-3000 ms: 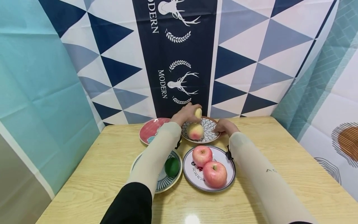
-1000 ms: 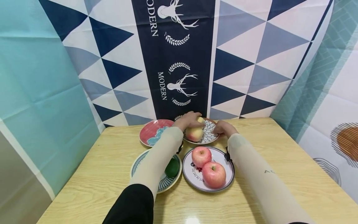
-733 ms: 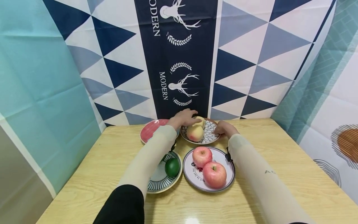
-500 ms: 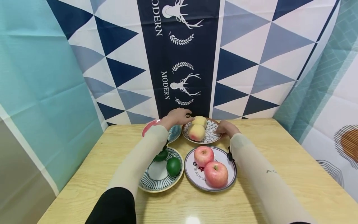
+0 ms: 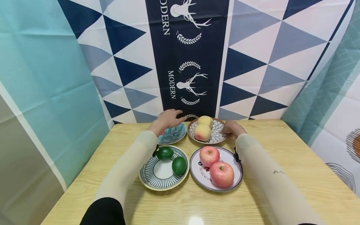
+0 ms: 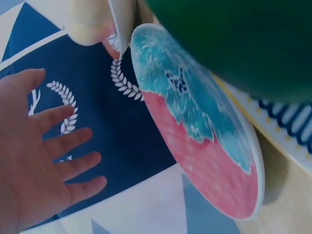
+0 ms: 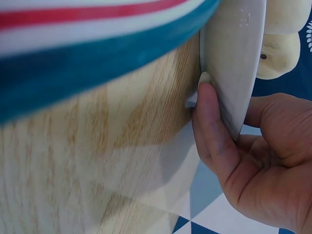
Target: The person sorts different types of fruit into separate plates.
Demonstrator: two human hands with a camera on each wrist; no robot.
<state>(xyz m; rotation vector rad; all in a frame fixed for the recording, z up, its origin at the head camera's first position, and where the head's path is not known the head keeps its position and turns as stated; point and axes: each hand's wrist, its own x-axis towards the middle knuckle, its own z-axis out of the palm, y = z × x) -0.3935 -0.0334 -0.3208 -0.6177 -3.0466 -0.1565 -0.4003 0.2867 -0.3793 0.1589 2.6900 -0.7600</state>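
Note:
My left hand point(image 5: 167, 119) is held with fingers spread and nothing in it, over the pink and blue plate point(image 5: 173, 134) at the back. In the left wrist view that plate point(image 6: 200, 136) lies beside the spread fingers. My right hand point(image 5: 235, 127) grips the right rim of a brown-rimmed plate point(image 5: 217, 135) with a petal pattern. The right wrist view has the thumb above that plate point(image 7: 231, 63) and the fingers under it. Two yellowish peaches lie on its left side, the nearer peach point(image 5: 202, 132) with a pink blush and the farther peach point(image 5: 205, 121) behind it.
In front, a striped-rim plate point(image 5: 164, 170) holds two dark green oval fruits point(image 5: 178, 166). To its right a white plate point(image 5: 198, 176) bears two pink apples point(image 5: 222, 175). Patterned cloth point(image 5: 244, 62) hangs behind the wooden table point(image 5: 168, 206).
The left hand has set the second peach on the petal plate, let go and moved left off it. The right hand stays at that plate's rim. The view has turned slightly left.

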